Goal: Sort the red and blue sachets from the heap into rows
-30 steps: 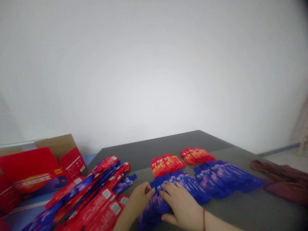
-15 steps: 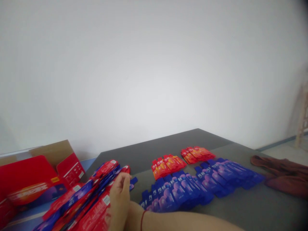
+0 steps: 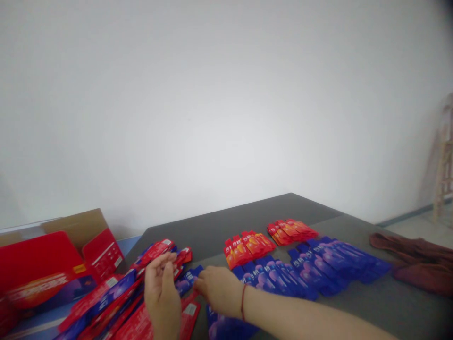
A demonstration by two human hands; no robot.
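Observation:
My right hand (image 3: 220,289), with a red string at the wrist, pinches the edge of a red packet (image 3: 191,314) beside a blue packet (image 3: 189,278). To its left my left hand (image 3: 162,295) is raised palm inward over the heap of red and blue packets (image 3: 116,307), its fingers curled but apart; nothing shows in it. Right of the hands lie overlapping rows of blue packets (image 3: 272,276), (image 3: 329,264). Behind them are two fanned groups of red-orange packets (image 3: 247,246), (image 3: 290,231).
An opened red box (image 3: 38,259) with brown cardboard (image 3: 79,229) behind it stands at the left. The dark table (image 3: 226,224) reaches toward a white wall. A brown cloth (image 3: 417,264) lies at the right edge, and a wooden ladder (image 3: 442,174) stands beyond.
My right hand has come into clear view, moving right toward the blue packets. My left hand shows separately over the heap. The red packet between the hands has shifted right.

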